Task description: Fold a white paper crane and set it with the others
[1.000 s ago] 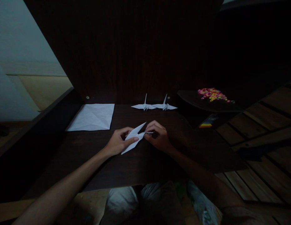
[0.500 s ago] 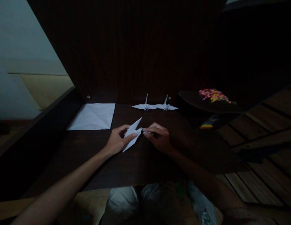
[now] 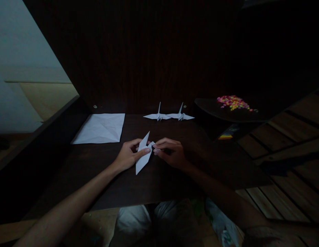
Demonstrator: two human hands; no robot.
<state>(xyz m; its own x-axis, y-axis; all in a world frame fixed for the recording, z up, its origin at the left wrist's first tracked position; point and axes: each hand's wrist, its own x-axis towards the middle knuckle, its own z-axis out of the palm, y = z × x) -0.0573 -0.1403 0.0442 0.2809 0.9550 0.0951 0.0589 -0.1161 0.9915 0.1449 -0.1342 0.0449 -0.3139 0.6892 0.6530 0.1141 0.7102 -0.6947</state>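
Origami crane [image 3: 142,161], long axis away from you.
Left hand [image 3: 127,154] clamps its middle; right hand [image 3: 172,151] pinches its right tip.

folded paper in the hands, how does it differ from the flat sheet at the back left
The folded paper is held in the left hand and right hand; the flat sheet lies on the desk. The folded paper is narrow with sharp points, while the flat sheet is spread out and four-cornered. Both are white.
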